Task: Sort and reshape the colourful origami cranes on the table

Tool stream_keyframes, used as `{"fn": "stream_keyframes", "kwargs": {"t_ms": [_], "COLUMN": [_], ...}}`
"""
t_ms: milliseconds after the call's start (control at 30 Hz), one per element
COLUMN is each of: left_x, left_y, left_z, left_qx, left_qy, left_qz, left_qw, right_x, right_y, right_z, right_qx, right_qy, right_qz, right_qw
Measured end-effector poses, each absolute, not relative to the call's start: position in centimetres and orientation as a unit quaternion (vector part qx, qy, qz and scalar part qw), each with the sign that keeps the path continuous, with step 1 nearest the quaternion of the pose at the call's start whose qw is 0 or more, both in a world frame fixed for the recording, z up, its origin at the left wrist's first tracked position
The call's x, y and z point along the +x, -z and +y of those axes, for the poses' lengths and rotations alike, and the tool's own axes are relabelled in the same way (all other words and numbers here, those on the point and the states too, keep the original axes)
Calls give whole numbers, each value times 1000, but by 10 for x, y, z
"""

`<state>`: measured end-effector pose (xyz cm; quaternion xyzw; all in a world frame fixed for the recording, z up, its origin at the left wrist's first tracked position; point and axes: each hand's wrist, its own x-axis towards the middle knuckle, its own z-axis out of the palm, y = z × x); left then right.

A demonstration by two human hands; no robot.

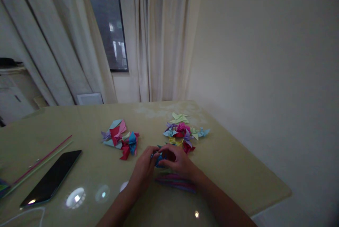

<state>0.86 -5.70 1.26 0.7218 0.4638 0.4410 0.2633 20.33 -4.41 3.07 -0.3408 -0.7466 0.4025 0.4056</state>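
Note:
In the middle of the head view, both hands meet over the table, fingers closed around a blue folded paper piece (160, 160). My left hand (146, 160) pinches it from the left side. From the right, my right hand (177, 158) curls its fingers and thumb around it, hiding much of its shape. Just beyond the hands lies a cluster of colourful folded paper pieces (181, 130). Another pile of folded paper pieces (116, 136), red, pink, blue and lilac, sits to the left. Beneath my right wrist is a bundle of thin purple and pink strips (176, 181).
A black phone (53, 177) lies on the glossy table (90, 124) at the left, beside a thin pink stick (43, 158) and a thin green stick (39, 167). A white cable (29, 212) crosses the front left corner. A wall (259, 61) borders the table's right side.

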Motion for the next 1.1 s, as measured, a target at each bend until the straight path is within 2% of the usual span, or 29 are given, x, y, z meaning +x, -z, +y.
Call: {"fn": "stream_keyframes", "kwargs": {"t_ms": [200, 300, 367, 433, 500, 567, 633, 733, 900, 1100], "left_x": [9, -3, -17, -32, -45, -54, -60, -66, -73, -69], "left_y": [-14, -16, -17, -15, -11, -4, 3, 11, 12, 2], "left_z": [-61, -52, -43, -34, -29, -26, -24, -18, -10, -13], "left_qx": [692, 676, 665, 663, 664, 664, 674, 702, 715, 682], "left_qy": [-480, -504, -511, -475, -383, -287, -231, -215, -275, -344], "left_qz": [439, 457, 501, 571, 642, 686, 697, 677, 643, 643], "left_qw": [313, 283, 211, 93, -23, -79, -80, -47, 24, 54], "right_x": [201, 208, 218, 230, 244, 257, 267, 276, 267, 239], "right_y": [-28, -28, -29, -29, -29, -28, -25, -22, -28, -38], "right_z": [-46, -39, -28, -14, -1, 9, 14, 14, 2, -18], "right_qx": [-330, -358, -393, -423, -437, -444, -456, -486, -498, -453], "right_qy": [-398, -361, -326, -280, -243, -218, -198, -172, -145, -128], "right_qz": [-755, -741, -705, -654, -613, -596, -584, -555, -577, -648], "right_qw": [403, 439, 492, 561, 612, 633, 642, 654, 631, 599]}}
